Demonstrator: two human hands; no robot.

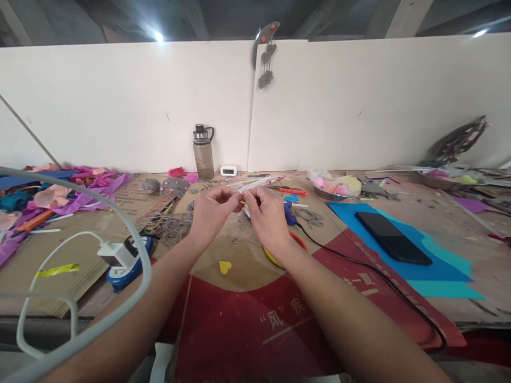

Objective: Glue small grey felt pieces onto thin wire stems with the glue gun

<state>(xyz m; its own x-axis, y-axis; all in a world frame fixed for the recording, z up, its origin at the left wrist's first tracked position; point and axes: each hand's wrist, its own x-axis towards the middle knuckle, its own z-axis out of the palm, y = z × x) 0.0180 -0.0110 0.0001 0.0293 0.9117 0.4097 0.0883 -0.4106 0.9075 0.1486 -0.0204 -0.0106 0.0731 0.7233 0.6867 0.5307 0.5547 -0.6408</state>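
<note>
My left hand [213, 211] and my right hand [268, 215] meet above the cardboard, fingertips pinched together. Between them shows a tiny yellowish-brown piece [240, 197], too small to name and mostly covered by the fingers. Below the hands, a yellow heart cutout [225, 267] lies flat on the red and brown cardboard [235, 319]. Just right of my right hand is a blue glue gun [290, 214] with a black cord. Partly under my right wrist sits a yellow and red ring-shaped thing [273, 258].
Left stand a blue power strip [130, 268] with a white charger, tangled grey cord [171, 226] and a fabric pile [59, 194]. A bottle [204, 154] and small clock [228, 171] stand behind. Right, a phone [393, 238] lies on blue sheets [435, 271], near a bowl [331, 194].
</note>
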